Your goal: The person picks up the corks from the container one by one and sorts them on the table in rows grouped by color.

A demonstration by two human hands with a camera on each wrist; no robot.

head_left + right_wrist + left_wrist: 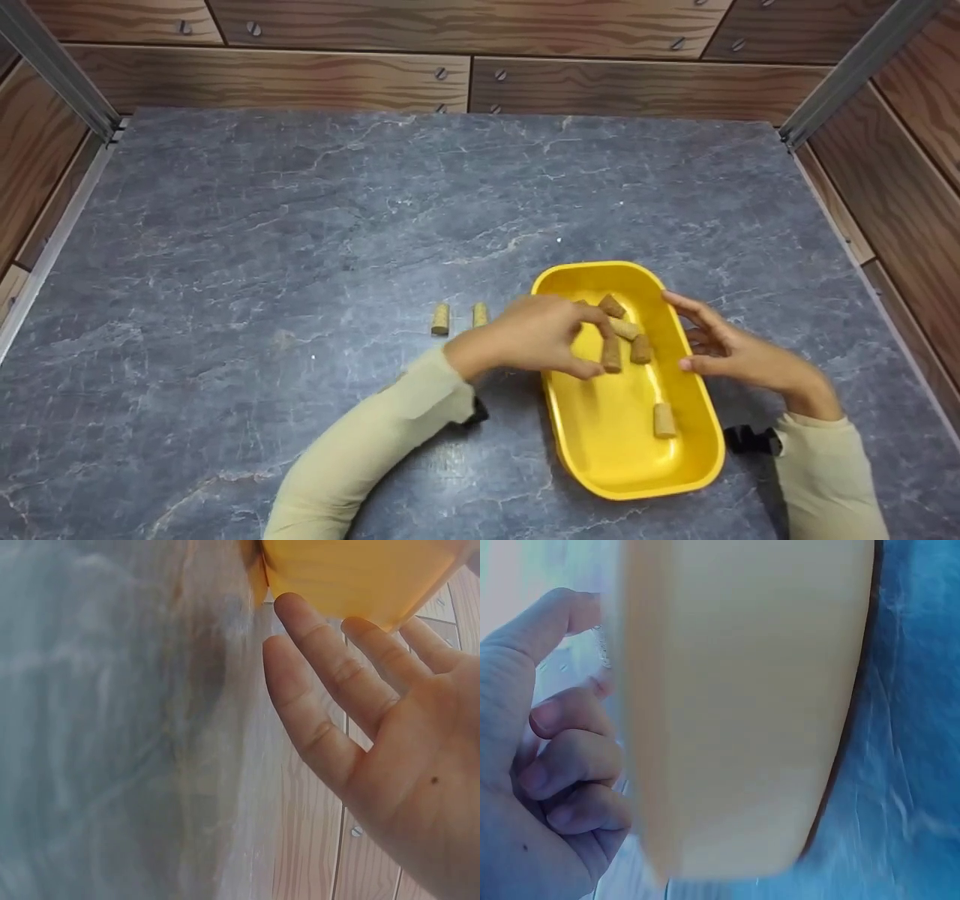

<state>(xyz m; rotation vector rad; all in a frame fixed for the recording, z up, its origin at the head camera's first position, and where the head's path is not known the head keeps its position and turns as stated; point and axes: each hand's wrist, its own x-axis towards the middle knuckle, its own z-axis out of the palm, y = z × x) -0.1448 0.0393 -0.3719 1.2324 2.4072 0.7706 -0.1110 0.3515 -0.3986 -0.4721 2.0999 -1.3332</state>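
Note:
A yellow plastic bin point(600, 465) stands on the table. My left hand point(536, 334) reaches over its left rim and pinches a cork point(612, 355) between thumb and index finger, above the bin floor. In the left wrist view the bin wall point(742, 712) hides the fingertips; the other fingers are curled. Several corks lie in the bin, among them a brown cork point(641, 349), a lighter cork point(625, 328) and a cork point(664, 420) nearer the front. My right hand point(739, 360) touches the bin's right side, its fingers point(337, 664) fairly straight and spread.
Two corks stand on the table left of the bin: one cork point(440, 319) farther out, another cork point(480, 315) beside my left wrist. The grey marbled tabletop point(300, 225) is bordered by wood-patterned panels point(300, 79) and metal posts point(64, 71).

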